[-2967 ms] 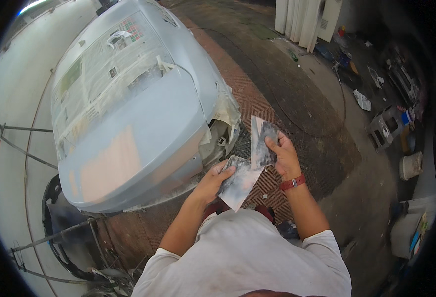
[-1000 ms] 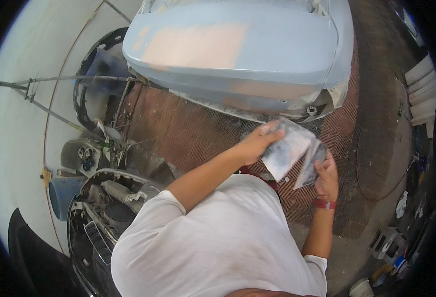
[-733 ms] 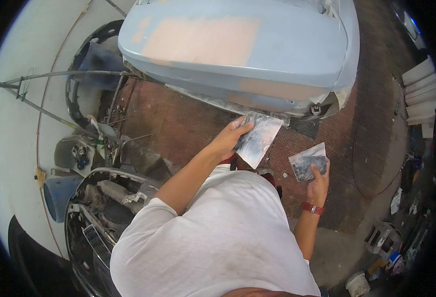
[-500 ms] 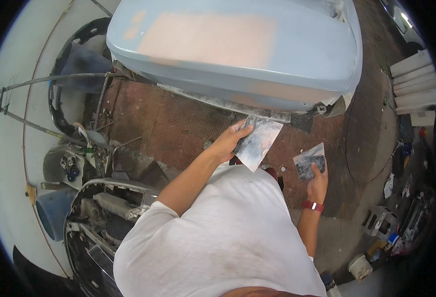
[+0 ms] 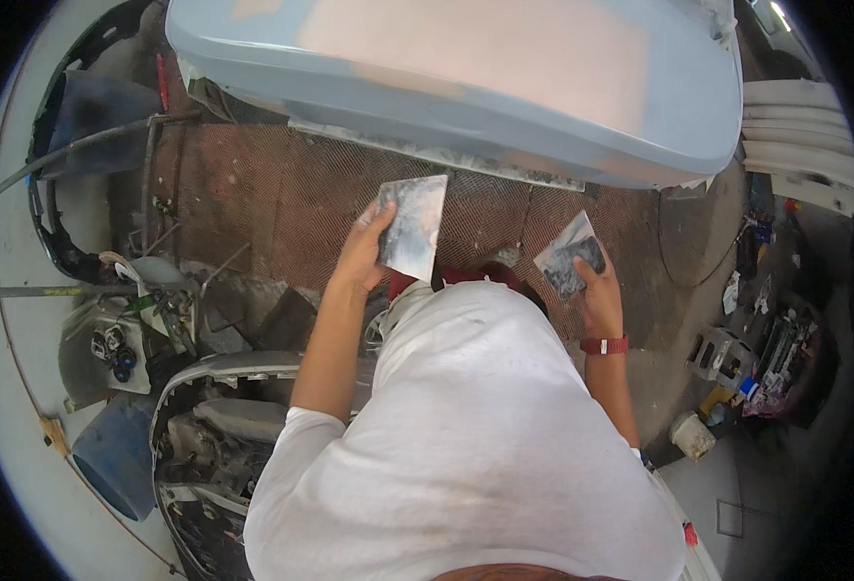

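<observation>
My left hand [image 5: 359, 250] grips a flat rectangular plate [image 5: 417, 225] by its left edge, thumb on top. Grey and pinkish smears cover its pale face. To the right, my right hand [image 5: 601, 295] is closed on a smaller flat piece [image 5: 563, 257], pale at the far edge and smeared dark grey; I cannot make out its kind. Both are held up in front of my body, apart from each other. Beyond them stands a light blue-grey vehicle body [image 5: 562, 160] with large pinkish patches on its surface. Neither hand touches it.
A reddish-brown textured mat [image 5: 243, 194] covers the floor before the vehicle. At left are metal bars [image 5: 68, 150], a black bumper-like frame [image 5: 47, 228], a blue barrel [image 5: 117, 455] and an exposed car front [image 5: 214, 436]. A grey block [image 5: 720, 356] and white bucket [image 5: 691, 436] stand right.
Both hands have moved leftward and a little up in view, still holding their pieces. The plate in my left hand has turned more upright. The vehicle sits higher in the picture.
</observation>
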